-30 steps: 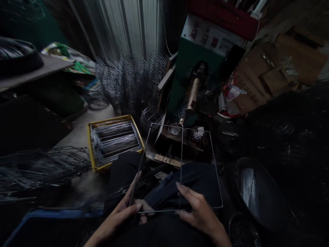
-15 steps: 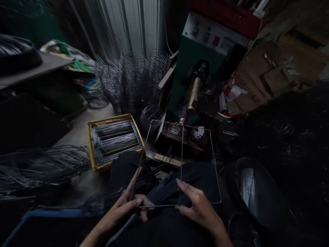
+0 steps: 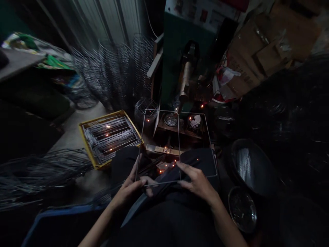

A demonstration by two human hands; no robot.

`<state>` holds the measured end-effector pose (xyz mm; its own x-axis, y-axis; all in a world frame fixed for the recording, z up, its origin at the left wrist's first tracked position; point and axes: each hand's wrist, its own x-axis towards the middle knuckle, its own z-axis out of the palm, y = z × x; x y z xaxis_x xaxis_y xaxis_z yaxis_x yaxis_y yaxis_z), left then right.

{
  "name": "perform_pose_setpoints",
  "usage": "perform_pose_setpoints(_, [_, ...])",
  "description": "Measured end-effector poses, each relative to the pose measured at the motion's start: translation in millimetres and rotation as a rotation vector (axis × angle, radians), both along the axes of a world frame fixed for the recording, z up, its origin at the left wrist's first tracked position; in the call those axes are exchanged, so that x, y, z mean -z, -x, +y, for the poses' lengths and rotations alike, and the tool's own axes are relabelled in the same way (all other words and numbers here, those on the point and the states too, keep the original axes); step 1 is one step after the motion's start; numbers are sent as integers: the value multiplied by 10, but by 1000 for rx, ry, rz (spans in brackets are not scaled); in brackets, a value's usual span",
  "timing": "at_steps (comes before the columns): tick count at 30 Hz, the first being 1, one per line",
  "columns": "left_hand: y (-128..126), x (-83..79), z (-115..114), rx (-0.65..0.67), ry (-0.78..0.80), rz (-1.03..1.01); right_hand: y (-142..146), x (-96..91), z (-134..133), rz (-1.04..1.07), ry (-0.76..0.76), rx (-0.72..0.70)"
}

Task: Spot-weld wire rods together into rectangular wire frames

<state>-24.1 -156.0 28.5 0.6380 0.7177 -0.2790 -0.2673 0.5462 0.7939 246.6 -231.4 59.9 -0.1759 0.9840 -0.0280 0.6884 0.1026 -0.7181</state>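
Observation:
Both hands hold a thin rectangular wire frame [image 3: 179,144] with a crosswire down its middle. My left hand [image 3: 133,181] grips its near left corner, the thumb on the near wire and the fingers around the side. My right hand [image 3: 196,180] pinches the near wire by the lower end of the crosswire. The frame's far edge meets the tip of a copper-coloured electrode arm [image 3: 184,82] on a green machine [image 3: 172,44]. Several orange sparks [image 3: 160,171] fly over my lap and around the frame. Under the electrode tip is a round dish of metal bits [image 3: 170,119].
A yellow crate [image 3: 84,137] full of wire pieces stands at left. Behind it are stacked wire baskets [image 3: 115,68]. Black round containers [image 3: 267,168] sit at right, cardboard boxes [image 3: 241,65] behind. A blue-rimmed bin [image 3: 64,209] is at lower left.
Orange sparks have appeared. The frame's near edge and both hands sit higher in the picture, still holding it. My view has shifted, so the background sits further left and up.

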Motion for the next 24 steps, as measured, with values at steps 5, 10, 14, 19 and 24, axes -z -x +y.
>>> perform_pose_setpoints(5, [-273,-8,548,-37,-111,-72,-222,50,588,-130,-125,68])
perform_pose_setpoints(10, [-574,-53,1371,-77,-158,-110,-571,-142,1446,-339,-249,186])
perform_pose_setpoints(14, [-717,29,1960,-60,-180,-179,-834,-258,1940,-414,-282,187])
perform_pose_setpoints(19, [-810,135,2366,-86,-134,-218,-1024,-188,2301,-320,-345,151])
perform_pose_setpoints(24, [-850,97,2505,-90,-148,-209,-1089,-109,2469,-270,-379,131])
